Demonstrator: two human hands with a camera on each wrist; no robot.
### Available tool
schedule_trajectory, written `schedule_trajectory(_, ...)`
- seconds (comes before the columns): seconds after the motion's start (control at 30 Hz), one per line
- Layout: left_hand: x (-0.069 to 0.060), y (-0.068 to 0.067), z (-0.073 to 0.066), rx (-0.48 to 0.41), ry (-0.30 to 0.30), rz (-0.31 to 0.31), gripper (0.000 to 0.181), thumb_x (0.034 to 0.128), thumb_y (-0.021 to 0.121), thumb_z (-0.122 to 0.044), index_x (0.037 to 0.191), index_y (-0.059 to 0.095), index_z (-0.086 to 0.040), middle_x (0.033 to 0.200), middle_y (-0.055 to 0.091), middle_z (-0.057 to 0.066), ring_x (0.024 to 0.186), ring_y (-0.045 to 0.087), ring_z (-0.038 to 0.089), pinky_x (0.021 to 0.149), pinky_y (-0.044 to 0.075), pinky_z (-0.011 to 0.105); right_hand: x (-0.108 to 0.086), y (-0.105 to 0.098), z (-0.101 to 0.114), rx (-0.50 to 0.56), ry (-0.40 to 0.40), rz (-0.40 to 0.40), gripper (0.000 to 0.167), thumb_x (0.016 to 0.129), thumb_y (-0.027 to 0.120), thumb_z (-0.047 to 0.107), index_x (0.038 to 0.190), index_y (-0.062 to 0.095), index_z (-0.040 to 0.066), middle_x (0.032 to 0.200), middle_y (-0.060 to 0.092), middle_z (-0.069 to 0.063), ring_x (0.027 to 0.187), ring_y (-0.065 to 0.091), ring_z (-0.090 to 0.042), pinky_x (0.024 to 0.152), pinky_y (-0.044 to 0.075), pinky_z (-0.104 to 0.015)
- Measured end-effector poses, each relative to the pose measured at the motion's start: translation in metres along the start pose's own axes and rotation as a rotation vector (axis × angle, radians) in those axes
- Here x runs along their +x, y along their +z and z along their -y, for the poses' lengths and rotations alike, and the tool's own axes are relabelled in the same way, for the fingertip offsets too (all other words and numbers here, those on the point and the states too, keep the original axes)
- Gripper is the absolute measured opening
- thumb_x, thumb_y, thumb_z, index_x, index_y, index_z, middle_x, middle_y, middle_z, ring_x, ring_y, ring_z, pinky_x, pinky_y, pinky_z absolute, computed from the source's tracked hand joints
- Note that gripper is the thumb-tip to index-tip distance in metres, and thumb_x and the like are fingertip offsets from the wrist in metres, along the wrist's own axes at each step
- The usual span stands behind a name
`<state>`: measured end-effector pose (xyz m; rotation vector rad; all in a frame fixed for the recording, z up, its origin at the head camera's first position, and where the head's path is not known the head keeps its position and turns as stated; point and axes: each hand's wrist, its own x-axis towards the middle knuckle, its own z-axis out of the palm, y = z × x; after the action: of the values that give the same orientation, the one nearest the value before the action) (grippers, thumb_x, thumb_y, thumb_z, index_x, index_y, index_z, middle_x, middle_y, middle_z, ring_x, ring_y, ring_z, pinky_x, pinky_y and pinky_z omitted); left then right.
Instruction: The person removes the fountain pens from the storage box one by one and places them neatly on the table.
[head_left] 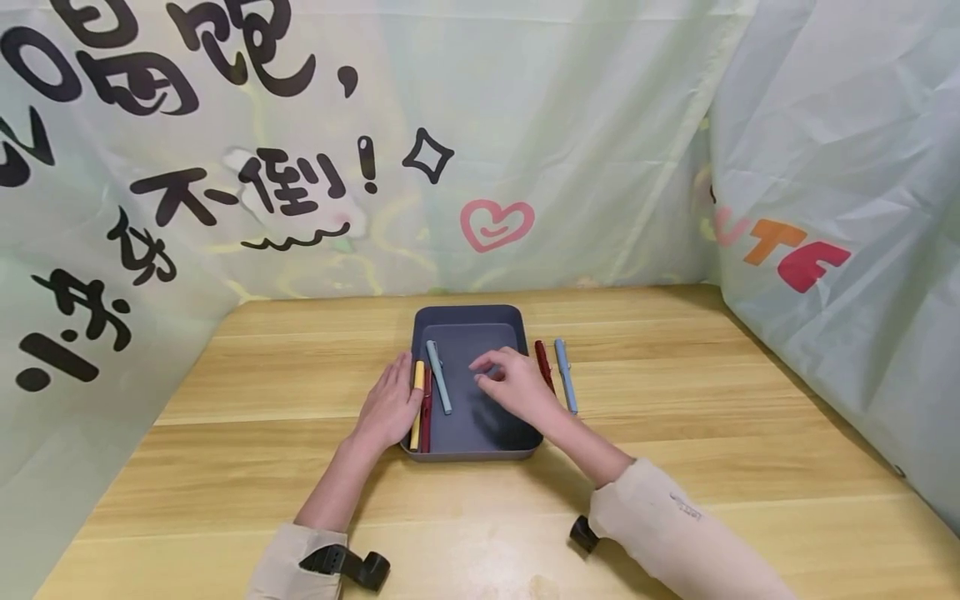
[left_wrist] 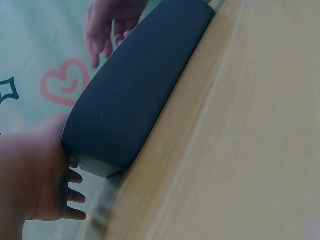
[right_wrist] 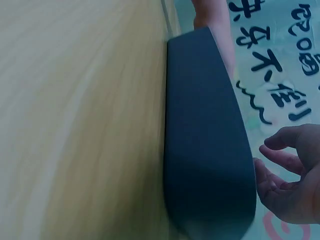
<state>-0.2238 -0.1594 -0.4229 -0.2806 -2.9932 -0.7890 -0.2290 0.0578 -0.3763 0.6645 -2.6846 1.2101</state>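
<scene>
A dark grey tray [head_left: 480, 446] stands on the table with three pens in it. Along its left wall lie a yellow pen [head_left: 416, 425] and a dark red pen [head_left: 427, 417]; a pale blue pen [head_left: 439, 379] slants beside them. My left hand [head_left: 390, 404] rests at the tray's left rim with fingers straight, its thumb side over the yellow pen. Above the tray's right half hovers my right hand [head_left: 517, 387], fingers loosely bent and holding nothing. In the wrist views the tray's outer wall [left_wrist: 125, 90] hides the pens.
Just right of the tray, another dark red pen [head_left: 544, 362] and a blue pen [head_left: 566, 375] lie on the wooden table [head_left: 262, 400]. A printed cloth [head_left: 600, 167] hangs behind the table and along its sides. Black wrist-camera mounts [head_left: 348, 565] sit on the sleeves.
</scene>
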Motion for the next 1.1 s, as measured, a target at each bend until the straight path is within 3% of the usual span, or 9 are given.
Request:
schedule_trajectory(0.5,0.001,-0.002,-0.001,-0.018,-0.021,0.013,0.061,0.0969,0.034,-0.025,0.146,0.009,0.001,0.149,0.012,0.020,0.135,0.013,0.036,0.107,0.015,0.048,0.034,0.041,0.016,0.031,0.062,0.147,0.016,0.085,0.064,0.008,0.100,0.068,0.004,0.092,0.062,-0.007,0.081,0.059,-0.019,0.065,0.048,-0.027)
schedule_trajectory(0.87,0.002,0.001,0.000,-0.021,-0.012,0.005,0.061,0.0966,0.035,-0.025,0.146,0.011,0.002,0.149,0.014,0.020,0.134,0.015,0.036,0.106,0.017,0.047,0.038,0.059,0.005,-0.061,0.132,0.156,0.015,0.084,0.066,0.008,0.099,0.069,0.009,0.091,0.058,-0.005,0.084,0.054,-0.021,0.071,0.045,-0.034)
schedule_trajectory(1.1,0.002,0.000,0.001,-0.017,-0.016,0.006,0.061,0.0968,0.034,-0.025,0.146,0.011,0.001,0.149,0.014,0.019,0.135,0.014,0.035,0.106,0.017,0.047,0.037,0.063,0.003,-0.096,0.110,0.151,0.017,0.082,0.068,0.008,0.100,0.069,0.008,0.092,0.056,-0.008,0.086,0.053,-0.023,0.072,0.045,-0.035)
